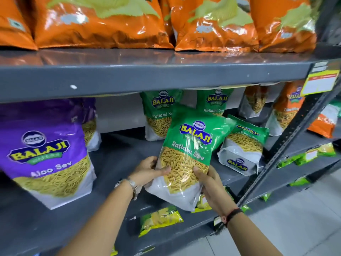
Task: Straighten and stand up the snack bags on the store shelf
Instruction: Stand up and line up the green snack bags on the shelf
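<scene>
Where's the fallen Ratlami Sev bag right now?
In the head view, the leaning Ratlami Sev bag is right of centre on the middle shelf, just right of the green bag held by both hands, tipped against the upright.

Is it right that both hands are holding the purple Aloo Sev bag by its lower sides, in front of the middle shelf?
Not quite. The head view shows the left hand and right hand gripping the lower sides of a green Ratlami Sev bag, not the purple one. The purple Aloo Sev bag stands untouched at the left of the middle shelf.
</scene>
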